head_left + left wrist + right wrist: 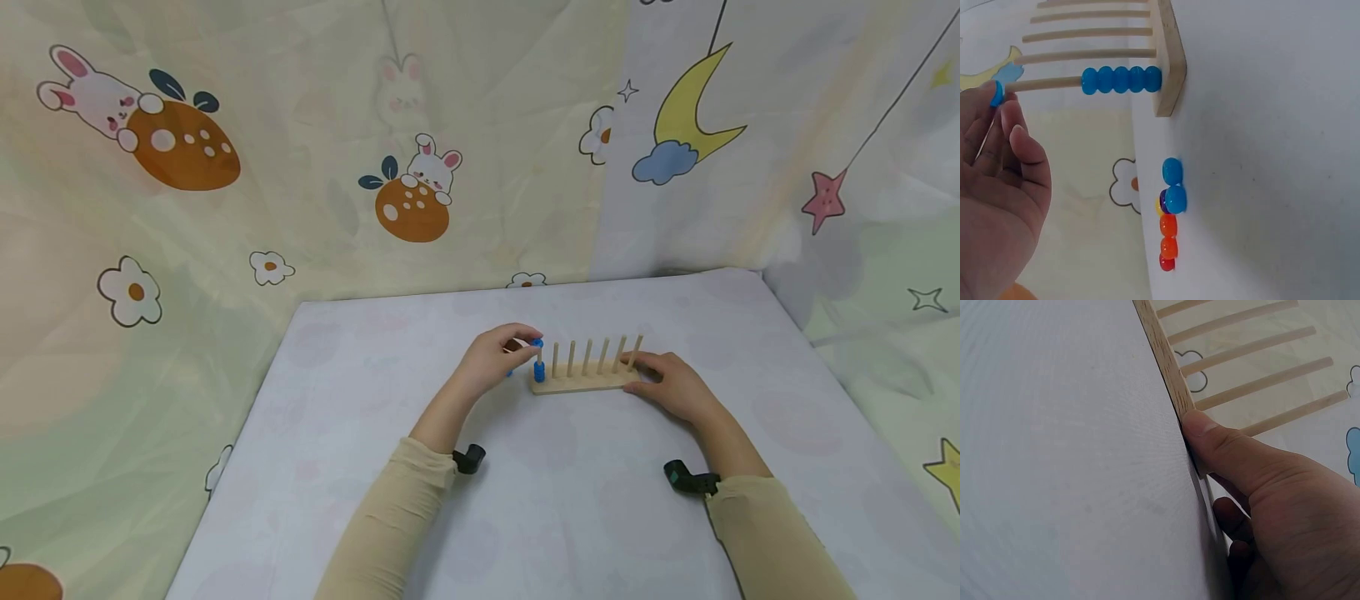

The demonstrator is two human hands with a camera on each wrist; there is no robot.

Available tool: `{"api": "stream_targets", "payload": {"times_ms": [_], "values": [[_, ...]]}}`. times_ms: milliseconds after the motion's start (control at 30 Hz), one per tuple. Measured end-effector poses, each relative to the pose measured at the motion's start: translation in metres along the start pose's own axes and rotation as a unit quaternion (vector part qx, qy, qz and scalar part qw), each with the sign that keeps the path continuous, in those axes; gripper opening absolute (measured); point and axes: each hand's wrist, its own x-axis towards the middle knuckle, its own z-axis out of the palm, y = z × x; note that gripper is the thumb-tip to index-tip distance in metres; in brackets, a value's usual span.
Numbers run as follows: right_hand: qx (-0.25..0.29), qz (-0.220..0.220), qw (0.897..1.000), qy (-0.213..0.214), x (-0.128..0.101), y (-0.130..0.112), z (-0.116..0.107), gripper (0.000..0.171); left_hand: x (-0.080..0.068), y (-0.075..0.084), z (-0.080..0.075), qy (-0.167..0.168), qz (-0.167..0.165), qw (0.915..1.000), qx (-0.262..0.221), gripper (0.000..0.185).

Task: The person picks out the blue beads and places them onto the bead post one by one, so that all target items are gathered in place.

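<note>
Found no readable text, label, brand, number or sign in any view. Saw only wordless cartoon prints on the backdrop cloth (315,167): rabbits, flowers, a moon and stars.

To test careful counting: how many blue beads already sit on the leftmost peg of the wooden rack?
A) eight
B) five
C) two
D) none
B: the left wrist view shows five blue beads stacked against the base of the wooden rack, while the left hand pinches another.
</note>
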Motion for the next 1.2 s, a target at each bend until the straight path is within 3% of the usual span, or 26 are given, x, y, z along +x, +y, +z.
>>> {"api": "stream_targets", "payload": {"times_ms": [400,1200], "values": [[0.004,-0.003,1.000,0.003,-0.001,0.001,0.000,0.055,0.001,-0.001,0.007,0.006,0.002,0.9998,0.018,0.028],[0.004,-0.002,1.000,0.001,0.001,0.004,0.002,0.056,0.003,-0.024,0.020,-0.003,-0.025,0.9989,0.039,0.023]]}}
